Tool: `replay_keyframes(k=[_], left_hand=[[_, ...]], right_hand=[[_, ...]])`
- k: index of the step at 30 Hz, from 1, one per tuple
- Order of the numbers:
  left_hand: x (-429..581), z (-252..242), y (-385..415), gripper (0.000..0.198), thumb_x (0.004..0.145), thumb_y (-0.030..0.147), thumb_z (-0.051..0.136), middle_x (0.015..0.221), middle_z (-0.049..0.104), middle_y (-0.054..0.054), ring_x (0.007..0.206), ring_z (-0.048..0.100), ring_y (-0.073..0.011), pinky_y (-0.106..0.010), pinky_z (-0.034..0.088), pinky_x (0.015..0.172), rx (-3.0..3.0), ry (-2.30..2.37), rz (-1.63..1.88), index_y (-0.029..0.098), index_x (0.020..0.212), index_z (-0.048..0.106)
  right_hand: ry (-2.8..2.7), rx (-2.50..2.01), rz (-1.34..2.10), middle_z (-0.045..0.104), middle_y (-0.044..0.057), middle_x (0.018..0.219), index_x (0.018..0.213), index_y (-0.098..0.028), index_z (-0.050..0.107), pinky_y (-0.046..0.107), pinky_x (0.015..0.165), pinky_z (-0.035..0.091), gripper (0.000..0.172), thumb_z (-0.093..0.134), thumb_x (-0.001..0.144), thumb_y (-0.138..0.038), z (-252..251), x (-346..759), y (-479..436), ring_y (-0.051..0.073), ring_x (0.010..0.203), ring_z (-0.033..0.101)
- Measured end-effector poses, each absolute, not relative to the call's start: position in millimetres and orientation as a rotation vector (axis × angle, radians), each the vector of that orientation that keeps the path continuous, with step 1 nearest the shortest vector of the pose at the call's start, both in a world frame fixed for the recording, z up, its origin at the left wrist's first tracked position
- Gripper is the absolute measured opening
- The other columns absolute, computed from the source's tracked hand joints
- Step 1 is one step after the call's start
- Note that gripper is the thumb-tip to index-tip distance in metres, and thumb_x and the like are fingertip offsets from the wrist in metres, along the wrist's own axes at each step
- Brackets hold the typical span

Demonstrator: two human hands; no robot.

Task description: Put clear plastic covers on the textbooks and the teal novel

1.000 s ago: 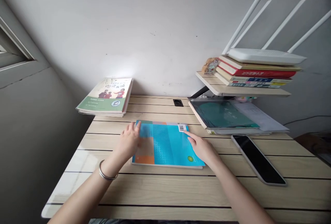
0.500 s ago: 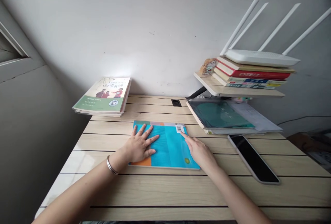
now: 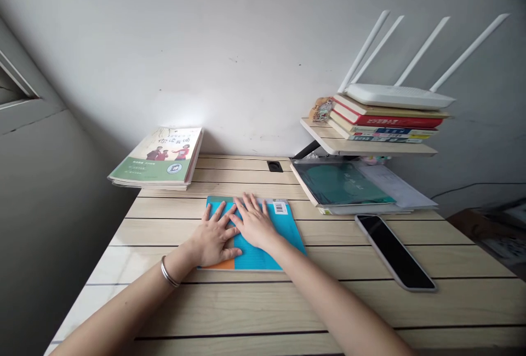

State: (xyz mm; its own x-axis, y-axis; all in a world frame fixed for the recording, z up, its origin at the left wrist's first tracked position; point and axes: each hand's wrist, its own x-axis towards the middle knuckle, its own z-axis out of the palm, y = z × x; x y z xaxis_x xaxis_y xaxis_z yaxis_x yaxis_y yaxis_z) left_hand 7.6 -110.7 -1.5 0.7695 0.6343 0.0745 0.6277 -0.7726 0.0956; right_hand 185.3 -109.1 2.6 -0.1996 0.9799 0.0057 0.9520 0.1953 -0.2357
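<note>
A teal and orange paperback book (image 3: 263, 258) lies flat and back-up on the wooden desk (image 3: 329, 304), with a barcode label (image 3: 280, 208) near its top right corner. My left hand (image 3: 212, 238) rests palm-down on the book's left half, fingers spread. Close beside it, my right hand (image 3: 255, 223) lies flat on the book's upper middle, with its fingertips near the top edge. Neither hand grips anything. A metal bangle (image 3: 169, 272) circles my left wrist.
A black smartphone (image 3: 394, 252) lies to the right of the book. Beyond it are a dark green book (image 3: 341, 184) and papers (image 3: 394, 186). Stacked books (image 3: 160, 159) sit back left; a white router (image 3: 398, 96) tops books on a shelf (image 3: 361, 147).
My right hand has slid left from the book's right edge onto its middle, next to my left hand. My left hand lies flat with its fingers spread. The view has shifted slightly.
</note>
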Motion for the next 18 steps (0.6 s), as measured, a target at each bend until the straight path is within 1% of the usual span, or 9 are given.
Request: replay_keyframes(k=[2,4,6,7,10,14,16,18], left_hand=[[5,-6,-110,0.069,0.081,0.071,0.039,0.155,0.021,-0.01,0.139,0.018,-0.0434,-0.069,0.01,0.104,2.916,1.029,0.195,0.038,0.141,0.037],[1,-10,-109,0.077,0.081,0.072,0.038,0.155,0.02,-0.013,0.139,0.016,-0.0424,-0.066,0.01,0.106,2.926,1.034,0.235,0.032,0.146,0.027],[-3,-13,-109,0.084,0.081,0.072,0.037,0.154,0.02,-0.015,0.14,0.015,-0.0406,-0.062,0.009,0.109,2.936,1.044,0.273,0.026,0.149,0.019],[-5,-13,-109,0.084,0.081,0.071,0.038,0.154,0.019,-0.015,0.14,0.016,-0.0396,-0.06,0.009,0.11,2.941,1.045,0.287,0.025,0.149,0.018],[-9,-14,-108,0.082,0.082,0.07,0.037,0.155,0.019,-0.014,0.141,0.017,-0.0373,-0.056,0.009,0.111,2.949,1.028,0.292,0.025,0.149,0.018],[-7,-13,-112,0.081,0.083,0.069,0.037,0.154,0.02,-0.015,0.141,0.017,-0.0381,-0.056,0.011,0.111,2.944,1.047,0.266,0.023,0.148,0.022],[-3,-15,-115,0.079,0.085,0.066,0.037,0.153,0.021,-0.017,0.14,0.017,-0.0394,-0.056,0.012,0.111,2.944,1.097,0.237,0.019,0.148,0.025],[3,-17,-118,0.075,0.088,0.062,0.035,0.153,0.022,-0.018,0.14,0.017,-0.0392,-0.055,0.012,0.111,2.948,1.158,0.238,0.015,0.147,0.028]], right_hand=[[-2.226,-2.024,0.249,0.015,0.015,0.155,0.148,-0.019,0.025,0.058,0.111,0.008,0.072,0.02,0.091,-0.062,-4,195,-110,0.034,0.143,0.01],[-2.153,-2.137,0.211,0.012,0.019,0.155,0.149,-0.012,0.022,0.057,0.111,0.008,0.077,0.021,0.091,-0.063,-10,217,-115,0.035,0.143,0.008],[-2.142,-2.17,0.205,0.008,0.02,0.155,0.149,-0.007,0.018,0.053,0.113,0.009,0.081,0.02,0.09,-0.064,-13,240,-121,0.033,0.143,0.005],[-2.148,-2.171,0.212,0.007,0.019,0.155,0.149,-0.007,0.016,0.052,0.114,0.01,0.082,0.019,0.09,-0.064,-13,250,-124,0.031,0.143,0.004],[-2.14,-2.222,0.234,0.003,0.016,0.156,0.15,-0.009,0.012,0.051,0.114,0.009,0.08,0.017,0.091,-0.063,-11,265,-132,0.029,0.144,0.003],[-2.16,-2.244,0.167,0.004,0.014,0.156,0.149,-0.009,0.015,0.06,0.112,0.002,0.076,0.017,0.093,-0.059,-10,259,-143,0.031,0.143,-0.002],[-2.271,-2.109,0.144,0.005,0.014,0.155,0.149,-0.01,0.018,0.058,0.113,0.004,0.074,0.018,0.093,-0.059,-12,253,-151,0.03,0.144,0.0],[-2.37,-1.951,0.139,0.006,0.014,0.155,0.149,-0.013,0.02,0.053,0.114,0.01,0.073,0.019,0.093,-0.059,-16,251,-156,0.029,0.144,0.005]])
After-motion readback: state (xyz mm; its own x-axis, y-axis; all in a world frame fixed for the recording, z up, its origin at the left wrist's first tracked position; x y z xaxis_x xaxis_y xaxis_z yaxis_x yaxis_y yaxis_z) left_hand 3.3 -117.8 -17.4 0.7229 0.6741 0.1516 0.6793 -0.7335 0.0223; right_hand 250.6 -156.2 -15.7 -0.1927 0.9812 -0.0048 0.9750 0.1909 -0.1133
